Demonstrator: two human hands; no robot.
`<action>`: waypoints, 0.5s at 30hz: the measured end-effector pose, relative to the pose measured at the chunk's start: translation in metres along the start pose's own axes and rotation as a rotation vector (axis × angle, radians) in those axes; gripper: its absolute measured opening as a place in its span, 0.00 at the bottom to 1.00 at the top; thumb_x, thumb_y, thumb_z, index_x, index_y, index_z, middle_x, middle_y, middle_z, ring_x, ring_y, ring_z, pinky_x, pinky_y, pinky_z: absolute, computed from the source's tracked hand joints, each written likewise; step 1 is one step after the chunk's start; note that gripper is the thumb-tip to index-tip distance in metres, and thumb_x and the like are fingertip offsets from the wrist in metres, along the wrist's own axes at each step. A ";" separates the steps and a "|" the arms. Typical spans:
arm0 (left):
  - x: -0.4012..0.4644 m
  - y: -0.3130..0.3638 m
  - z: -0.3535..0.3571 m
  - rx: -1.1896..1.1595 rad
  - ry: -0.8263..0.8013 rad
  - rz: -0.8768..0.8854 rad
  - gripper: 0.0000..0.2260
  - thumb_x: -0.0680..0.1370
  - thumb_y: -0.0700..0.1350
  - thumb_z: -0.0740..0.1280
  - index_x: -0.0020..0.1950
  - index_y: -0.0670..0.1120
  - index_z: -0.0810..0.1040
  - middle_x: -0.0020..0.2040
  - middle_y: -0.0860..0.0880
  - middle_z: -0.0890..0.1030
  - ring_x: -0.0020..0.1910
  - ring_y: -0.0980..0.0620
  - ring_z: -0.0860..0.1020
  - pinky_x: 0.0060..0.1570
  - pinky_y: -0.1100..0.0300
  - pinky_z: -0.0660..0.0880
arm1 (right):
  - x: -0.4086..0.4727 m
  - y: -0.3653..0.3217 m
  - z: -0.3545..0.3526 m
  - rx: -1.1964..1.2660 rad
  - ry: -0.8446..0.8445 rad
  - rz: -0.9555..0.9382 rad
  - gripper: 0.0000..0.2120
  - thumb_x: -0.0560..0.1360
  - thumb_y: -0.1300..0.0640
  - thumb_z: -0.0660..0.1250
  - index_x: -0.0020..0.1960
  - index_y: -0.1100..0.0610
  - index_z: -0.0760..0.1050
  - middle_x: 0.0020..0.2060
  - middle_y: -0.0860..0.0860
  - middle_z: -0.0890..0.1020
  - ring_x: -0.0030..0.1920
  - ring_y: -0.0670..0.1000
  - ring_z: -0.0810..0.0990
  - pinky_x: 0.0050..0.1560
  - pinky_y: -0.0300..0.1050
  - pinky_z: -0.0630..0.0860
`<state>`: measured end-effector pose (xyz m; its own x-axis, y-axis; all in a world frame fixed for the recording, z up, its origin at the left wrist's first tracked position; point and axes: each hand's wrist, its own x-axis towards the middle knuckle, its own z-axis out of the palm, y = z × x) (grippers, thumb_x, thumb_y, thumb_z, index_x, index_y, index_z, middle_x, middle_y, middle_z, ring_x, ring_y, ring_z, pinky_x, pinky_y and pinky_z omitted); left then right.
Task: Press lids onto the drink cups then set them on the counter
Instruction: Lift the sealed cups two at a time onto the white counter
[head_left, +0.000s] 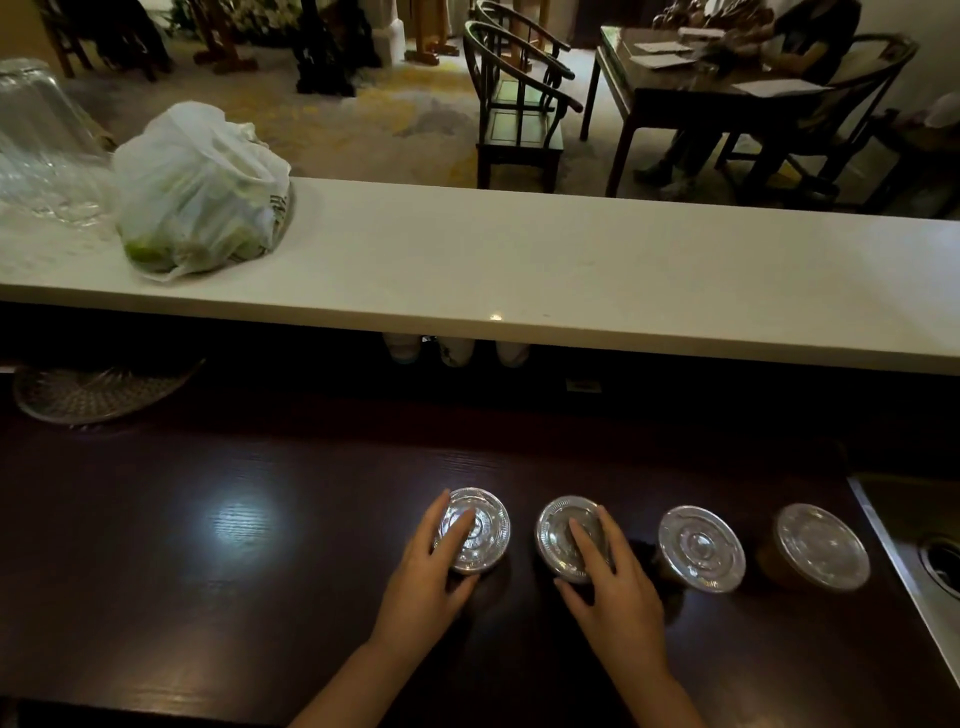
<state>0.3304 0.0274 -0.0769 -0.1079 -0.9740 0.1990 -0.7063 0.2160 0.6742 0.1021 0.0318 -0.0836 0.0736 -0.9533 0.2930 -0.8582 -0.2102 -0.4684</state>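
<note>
Several drink cups with clear plastic lids stand in a row on the dark wooden worktop (208, 597). My left hand (431, 577) lies flat on the leftmost lidded cup (485, 525), fingers spread over its top and side. My right hand (618, 582) rests the same way on the second lidded cup (556, 530). To the right stand a third lidded cup (701, 556) and a fourth lidded cup (821, 553) holding a brown drink, both untouched. The white counter (571, 270) runs across the view above the worktop.
A white plastic bag (200, 192) with green fruit sits at the counter's left end, beside clear plastic packaging (41, 145). A woven tray (93, 389) lies at the worktop's far left. A steel sink (930, 545) borders the right. Beyond the counter are chairs, a table and a seated person.
</note>
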 end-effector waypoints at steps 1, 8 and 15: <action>0.002 -0.001 0.001 0.004 -0.006 0.012 0.34 0.68 0.40 0.74 0.67 0.59 0.63 0.73 0.58 0.54 0.67 0.58 0.62 0.59 0.63 0.67 | 0.000 0.000 0.001 0.019 0.005 0.011 0.41 0.58 0.56 0.81 0.66 0.48 0.66 0.70 0.50 0.63 0.59 0.56 0.77 0.46 0.51 0.80; 0.007 -0.006 0.009 -0.035 0.077 0.091 0.27 0.66 0.36 0.72 0.63 0.51 0.73 0.67 0.57 0.70 0.63 0.56 0.70 0.64 0.71 0.61 | 0.001 0.000 0.014 0.188 0.168 0.008 0.38 0.56 0.66 0.81 0.62 0.49 0.72 0.63 0.49 0.72 0.60 0.48 0.72 0.57 0.40 0.72; 0.008 -0.008 0.007 -0.056 0.110 0.114 0.26 0.66 0.36 0.75 0.63 0.48 0.76 0.65 0.54 0.75 0.63 0.52 0.73 0.65 0.64 0.65 | 0.010 -0.001 0.013 0.230 0.246 -0.026 0.34 0.58 0.69 0.79 0.59 0.50 0.74 0.60 0.48 0.74 0.60 0.50 0.74 0.59 0.42 0.72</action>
<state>0.3302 0.0169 -0.0859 -0.1056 -0.9303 0.3513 -0.6535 0.3312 0.6806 0.1100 0.0196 -0.0911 -0.0550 -0.8719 0.4866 -0.7187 -0.3038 -0.6255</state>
